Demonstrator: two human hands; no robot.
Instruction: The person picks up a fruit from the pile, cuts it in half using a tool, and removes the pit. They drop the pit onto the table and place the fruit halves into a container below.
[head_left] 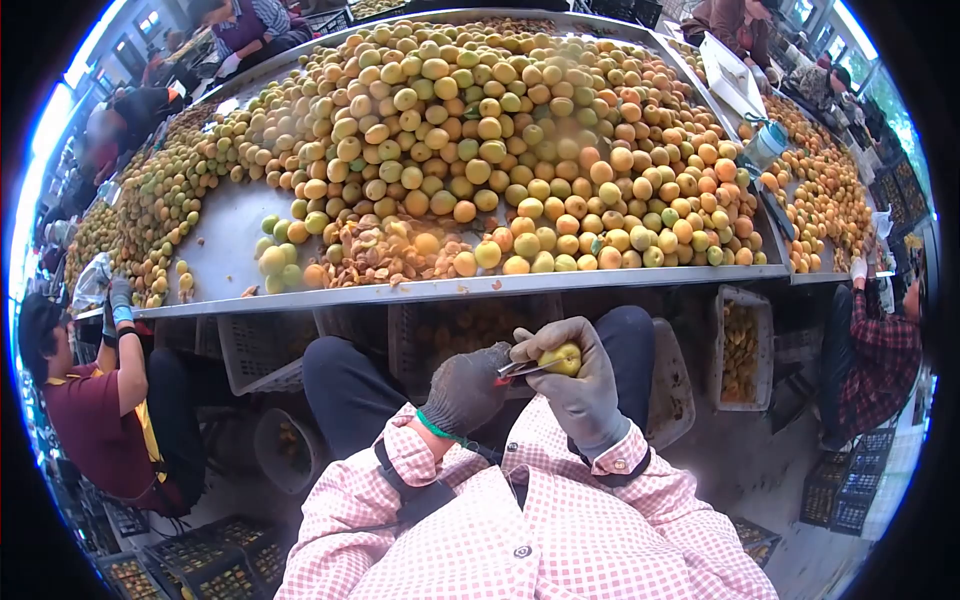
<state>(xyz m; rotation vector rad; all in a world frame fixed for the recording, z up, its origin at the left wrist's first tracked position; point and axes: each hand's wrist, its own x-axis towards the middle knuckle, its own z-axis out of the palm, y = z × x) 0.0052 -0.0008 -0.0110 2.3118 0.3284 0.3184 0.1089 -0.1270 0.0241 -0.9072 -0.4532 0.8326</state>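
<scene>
My left hand (465, 392), in a dark grey glove with a green band at the wrist, is closed round a small red-handled metal tool (518, 369) with slim prongs. The prongs reach across to my right hand (585, 385), which wears a lighter grey glove. Its fingers are wrapped round a yellow-green apricot (561, 360), and the tool's tip lies right at the fruit's underside. Both hands are above my lap, in front of the metal table (230, 215). Just beyond its rim lies a heap of split apricot pieces (385, 250), beside many whole apricots (430, 110).
White crates (258, 350) stand under the table, one holding cut fruit (740, 345) to the right. A bucket (285, 450) is at lower left. People sit close by on the left (95, 400) and right (875, 350). A blue-lidded jar (766, 143) rests by the table's right divider.
</scene>
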